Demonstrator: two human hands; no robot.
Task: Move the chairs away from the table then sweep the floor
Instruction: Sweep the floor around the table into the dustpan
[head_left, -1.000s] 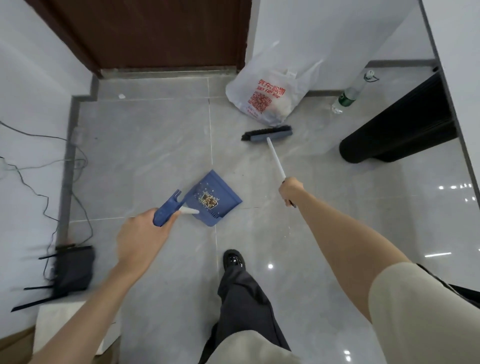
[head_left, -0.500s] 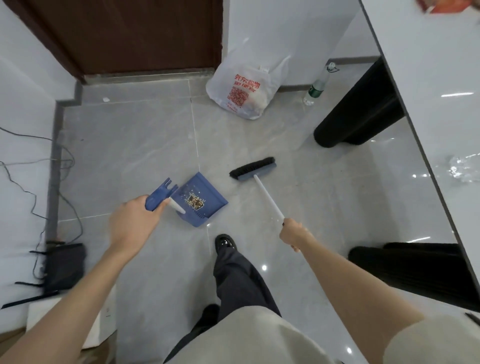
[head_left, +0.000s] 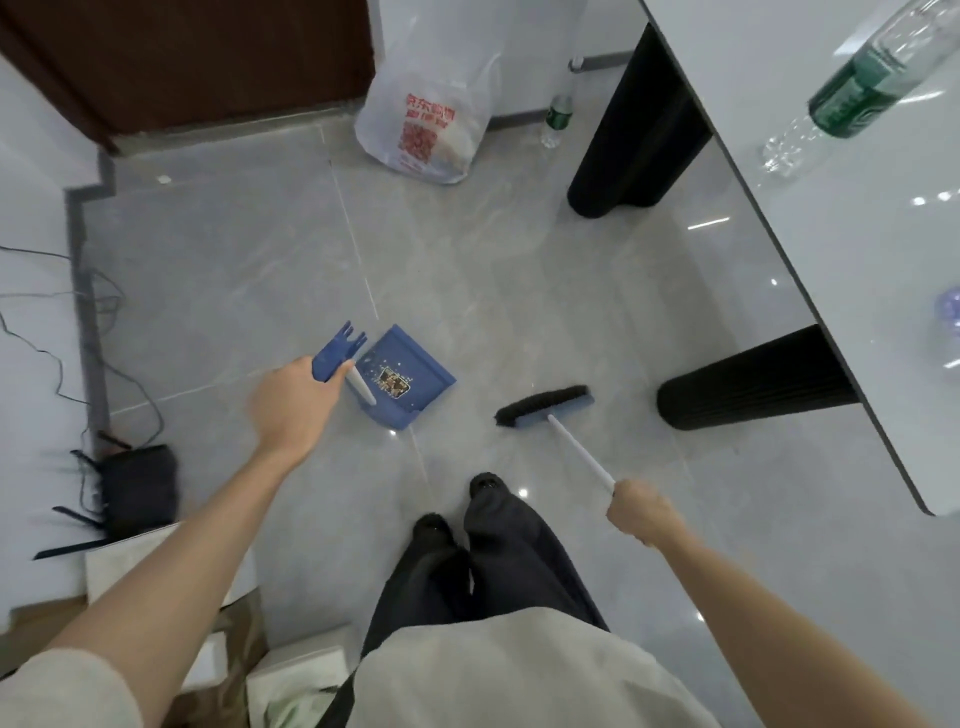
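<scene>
Fingers on my left hand (head_left: 293, 402) are wrapping round the blue handle (head_left: 335, 356) of the dustpan (head_left: 415, 382), with the thumb pressing along its side. At the far left, thin black cables (head_left: 57, 338) are trailing down the white wall to a black router (head_left: 135, 486), which is sitting on a white box (head_left: 156, 564) by the skirting. The floor (head_left: 234, 270) is showing as glossy grey tile, with pale grout lines and spots of lamp glare. A dark brown door (head_left: 208, 62) is closing off the far end of the room. The dustpan is carrying a small heap of dark scraps and pale specks, its open lip pointing toward me and to the right; I cannot tell whether it is touching the tile. Behind it, against the far wall, a white plastic bag (head_left: 426, 124) with red print is standing, and a green-labelled bottle (head_left: 558, 114) is standing just beside it. My two dark shoes (head_left: 485, 483) are showing low in the middle. Right of the dustpan and apart from it, the broom (head_left: 543, 405) is resting its black bristles on the tile. My right hand (head_left: 641, 512) is gripping the white shaft, fingers closing fully round it. Two black fluted legs (head_left: 639, 130) are holding up the glossy white tabletop (head_left: 857, 270), where a clear bottle (head_left: 857, 88) is lying on its side.
</scene>
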